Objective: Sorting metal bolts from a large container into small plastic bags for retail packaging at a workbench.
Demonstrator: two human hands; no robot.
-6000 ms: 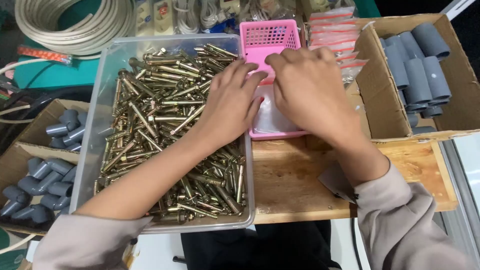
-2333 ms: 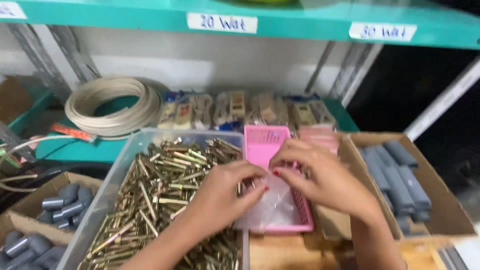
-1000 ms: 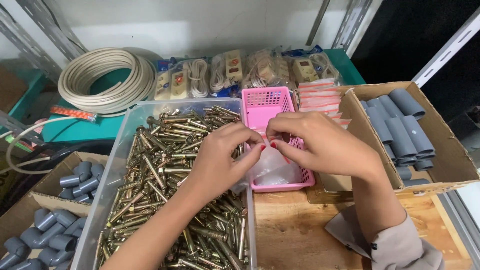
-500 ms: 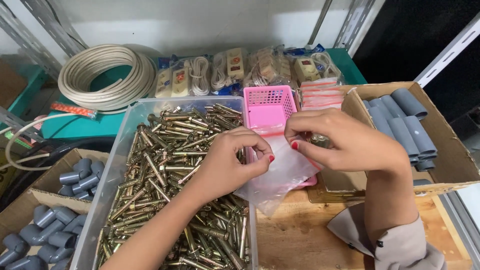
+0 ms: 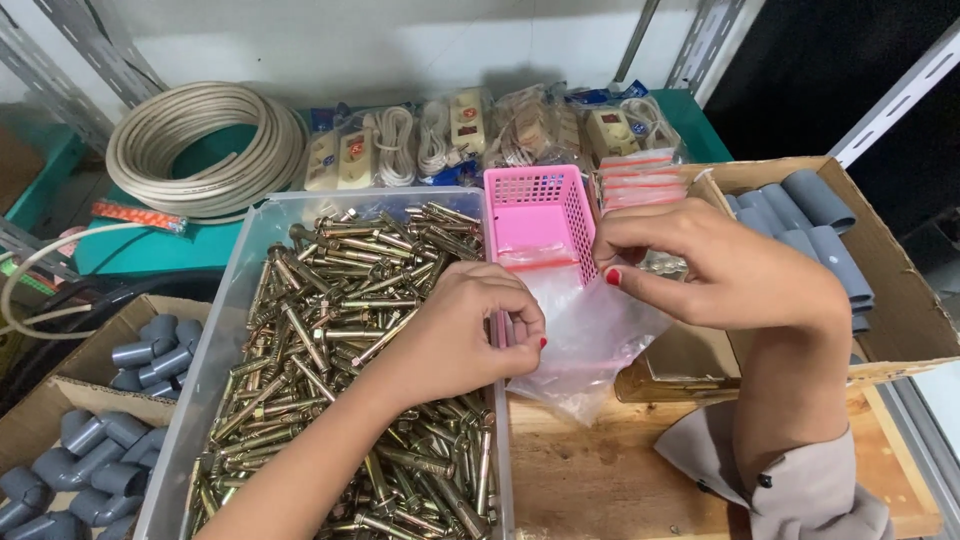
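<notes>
Far out to the left of both sets of fingers, two cardboard boxes (image 5: 70, 400) hold grey pipe elbows (image 5: 150, 350), and up beyond them lies a coil of cream cable (image 5: 205, 150) on a teal shelf. Nearer in, a clear plastic tub (image 5: 225, 330) is heaped with brass-coloured anchor bolts (image 5: 330, 310); the left hand (image 5: 465, 335) rests over the right part of that heap, its fingers curled together and pinched at the tub's right rim, where they close on the left edge of a clear plastic zip bag (image 5: 590, 340). Whether a bolt is caught inside that pinch cannot be told. The bag hangs limp between the two sets of fingertips, sagging down onto the wooden tabletop (image 5: 600, 470) just below them. Just above the left fingertips stands a pink slotted basket (image 5: 540, 225) with more flat clear bags lying in it. Behind the basket, a row of packaged switches and sockets (image 5: 460, 125) sits along the shelf. The right hand (image 5: 720, 265) has thumb and forefinger clamped on the bag's upper right edge, red-painted nails showing, the remaining fingers folded close. Just behind those fingers lies a stack of red-striped zip bags (image 5: 635, 175), and further right an open cardboard box (image 5: 900, 300) holds grey pipe sections (image 5: 815, 205)
</notes>
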